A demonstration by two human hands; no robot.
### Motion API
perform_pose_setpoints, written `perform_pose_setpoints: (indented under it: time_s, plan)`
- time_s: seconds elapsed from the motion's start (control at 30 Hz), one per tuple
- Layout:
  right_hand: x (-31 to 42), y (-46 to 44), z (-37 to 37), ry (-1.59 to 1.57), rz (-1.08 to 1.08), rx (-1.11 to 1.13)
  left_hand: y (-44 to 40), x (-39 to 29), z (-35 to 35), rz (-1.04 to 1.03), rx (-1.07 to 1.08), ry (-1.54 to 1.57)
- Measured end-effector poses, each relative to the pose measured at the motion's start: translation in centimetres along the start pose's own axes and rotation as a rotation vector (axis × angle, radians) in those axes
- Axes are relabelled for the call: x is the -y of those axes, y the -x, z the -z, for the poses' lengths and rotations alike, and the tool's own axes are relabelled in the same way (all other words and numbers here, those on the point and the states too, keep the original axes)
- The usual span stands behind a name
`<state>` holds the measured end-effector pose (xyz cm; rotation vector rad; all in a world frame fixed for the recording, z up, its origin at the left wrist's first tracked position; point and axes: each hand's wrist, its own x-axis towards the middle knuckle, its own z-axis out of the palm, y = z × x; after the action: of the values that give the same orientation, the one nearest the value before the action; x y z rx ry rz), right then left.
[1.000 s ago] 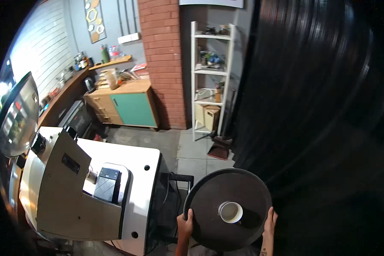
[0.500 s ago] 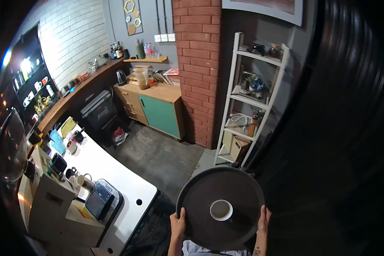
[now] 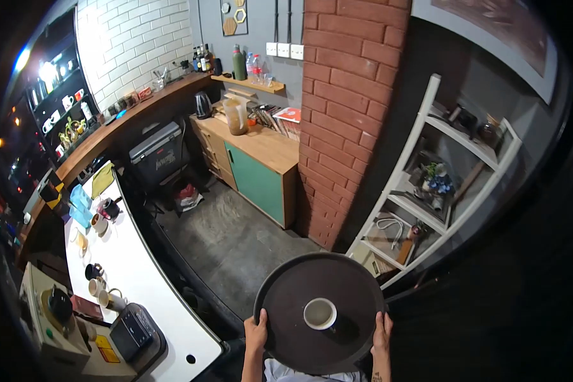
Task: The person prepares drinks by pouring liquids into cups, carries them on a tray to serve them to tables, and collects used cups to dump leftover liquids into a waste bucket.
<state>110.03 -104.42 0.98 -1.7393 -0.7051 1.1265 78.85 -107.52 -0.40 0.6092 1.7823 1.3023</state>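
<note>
A round dark brown serving tray point(image 3: 293, 280) is held out level in front of my body. My left hand point(image 3: 256, 331) grips its left rim, thumb on top. On the opposite rim my right hand point(image 3: 381, 331) is closed the same way, with the fingers partly hidden underneath. A white cup point(image 3: 320, 314) stands upright near the middle of the tray, apart from both hands. Its inside looks pale; I cannot tell what it contains.
To the left runs a white counter point(image 3: 165, 318) with a scale point(image 3: 134, 337), several mugs and a grinder-like machine point(image 3: 51, 325). Ahead stand a green-doored cabinet point(image 3: 254, 181) and a brick pillar point(image 3: 347, 114). A white ladder shelf point(image 3: 420, 210) rises at the right.
I have moved forward, so the cabinet, pillar and shelf appear larger and nearer. The view has shifted, with the shelf further right. Both hands keep the tray, and the cup stays on it.
</note>
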Motion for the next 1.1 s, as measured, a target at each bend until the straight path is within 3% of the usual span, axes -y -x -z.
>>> perform_pose_setpoints:
  time_s: [0.1,0.17,0.37,0.47,0.5,0.53,0.6,0.63,0.7,0.77,0.8,0.9,1.0,1.07,1.1]
  plan:
    - [-1.1,-7.1,-3.1,-0.118,0.013,0.095,-4.5,-3.6,-1.4,0.086,-0.007,0.134]
    - [1.8,-9.2,-6.1,-0.124,-0.008,0.142,-6.8,-6.1,-1.8,0.095,-0.029,0.141]
    - [7.1,-16.1,-16.6,-0.036,-0.037,0.377,-14.1,-5.6,-1.3,0.107,-0.151,0.287]
    - [8.9,-19.6,-21.8,-0.103,0.125,0.535,-18.3,-6.3,-0.9,0.114,-0.163,0.281]
    - [9.1,-20.5,-23.7,0.069,0.090,0.412,-20.0,-6.8,-1.0,0.126,-0.158,0.311]
    - [9.6,-21.7,-25.6,0.073,0.090,0.430,-21.7,-7.4,-1.1,0.137,-0.151,0.342]
    - [11.5,-23.8,-29.6,-0.066,0.196,0.600,-25.6,-8.4,-1.2,0.166,-0.168,0.367]
    - [10.6,-26.5,-31.1,-0.032,0.065,0.655,-27.9,-9.0,-1.3,0.191,-0.209,0.317]
    - [8.6,-32.5,-37.5,-0.022,0.080,0.593,-34.9,-10.0,-1.6,0.214,-0.248,0.266]
    - [11.6,-33.5,-42.6,0.146,0.075,0.473,-40.9,-9.2,-1.9,0.247,-0.269,0.389]
    - [12.5,-34.9,-45.2,0.073,0.130,0.441,-43.4,-9.9,-2.3,0.247,-0.270,0.392]
    - [14.0,-39.8,-51.8,-0.047,0.005,0.605,-50.8,-10.5,-2.7,0.231,-0.324,0.410]
    - [12.6,-44.5,-57.2,-0.025,0.099,0.652,-56.1,-13.1,-3.4,0.234,-0.299,0.468]
    - [13.4,-46.0,-60.9,0.085,0.153,0.452,-60.3,-13.1,-3.9,0.207,-0.277,0.433]
    - [12.6,-47.5,-62.3,0.069,0.186,0.462,-62.6,-12.5,-4.0,0.236,-0.268,0.436]
